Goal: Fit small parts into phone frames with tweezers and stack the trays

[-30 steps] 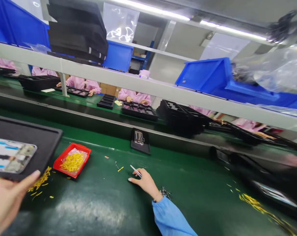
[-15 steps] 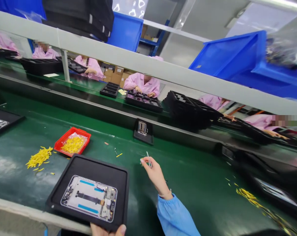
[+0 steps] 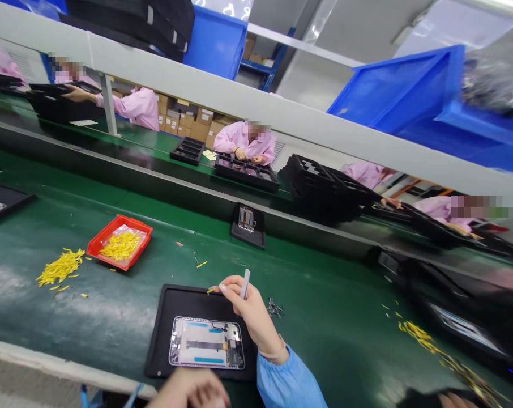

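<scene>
An opened phone (image 3: 206, 344) lies face-up with its inner parts bare on a black tray (image 3: 184, 300) at the lower center of the frame, while the worker's right hand (image 3: 251, 311) pinches a small yellow strip (image 3: 211, 290) between thumb and forefinger above the tray's far edge, with tweezers (image 3: 245, 283) tucked against the same hand. The left hand (image 3: 192, 390), blurred at the bottom edge, has its fingers curled; whether it grips anything or touches the tray cannot be told. The light strip could slip from so fine a pinch and drop among the exposed parts, and the tweezers, riding loosely in the busy hand, could fall and scratch them. A brush of the right sleeve (image 3: 288, 377) might scatter the small dark parts (image 3: 275, 307) lying just beside the wrist, and a knock from the left hand could shift the tray. Half a second earlier, the tray is tilted in the left hand, farther left; now it lies on the green bench (image 3: 333, 334), and the right hand, then well to the tray's right, reaches over it. The red bin (image 3: 135, 259) and yellow pile (image 3: 62, 266) remain at the left.
</scene>
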A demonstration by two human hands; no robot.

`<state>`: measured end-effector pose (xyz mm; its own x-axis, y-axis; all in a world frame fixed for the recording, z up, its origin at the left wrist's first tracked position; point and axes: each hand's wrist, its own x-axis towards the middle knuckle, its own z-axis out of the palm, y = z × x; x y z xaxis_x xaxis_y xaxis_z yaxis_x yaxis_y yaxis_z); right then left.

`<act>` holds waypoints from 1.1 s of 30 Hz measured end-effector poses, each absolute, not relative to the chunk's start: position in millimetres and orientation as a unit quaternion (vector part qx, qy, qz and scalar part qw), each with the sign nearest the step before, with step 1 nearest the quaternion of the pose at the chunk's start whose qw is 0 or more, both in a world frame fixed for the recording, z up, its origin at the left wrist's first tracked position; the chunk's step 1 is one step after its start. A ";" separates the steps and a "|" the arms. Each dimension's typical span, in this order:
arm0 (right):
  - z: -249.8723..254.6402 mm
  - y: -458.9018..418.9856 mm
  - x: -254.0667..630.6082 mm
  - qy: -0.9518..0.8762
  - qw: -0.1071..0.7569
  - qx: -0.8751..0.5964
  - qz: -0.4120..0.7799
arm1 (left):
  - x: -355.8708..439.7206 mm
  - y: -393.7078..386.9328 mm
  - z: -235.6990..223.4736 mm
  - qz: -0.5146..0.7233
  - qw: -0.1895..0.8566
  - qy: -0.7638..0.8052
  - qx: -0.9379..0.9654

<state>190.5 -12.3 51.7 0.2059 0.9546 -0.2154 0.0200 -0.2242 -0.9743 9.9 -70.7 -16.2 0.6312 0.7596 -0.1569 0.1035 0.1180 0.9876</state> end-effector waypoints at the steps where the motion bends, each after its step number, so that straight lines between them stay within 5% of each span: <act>1: 52.7 -12.9 186.7 -0.398 0.475 -0.605 0.500 | 6.6 -57.3 -10.0 0.265 0.642 0.359 0.624; 5: 55.7 -11.6 171.4 -0.436 0.464 -0.588 0.499 | -3.8 -4.3 17.5 0.369 0.499 0.413 0.667; 10: 51.7 -2.5 154.2 -0.494 0.445 -0.582 0.468 | -12.2 23.4 32.6 0.350 0.502 0.366 0.701; 17: 43.4 5.4 129.7 -0.659 0.461 -0.563 0.193 | -22.4 29.5 24.6 0.404 0.413 0.399 0.712; 33: 39.8 31.5 92.2 -0.763 0.427 -0.474 0.105 | -52.8 32.7 18.9 0.486 0.261 0.428 0.716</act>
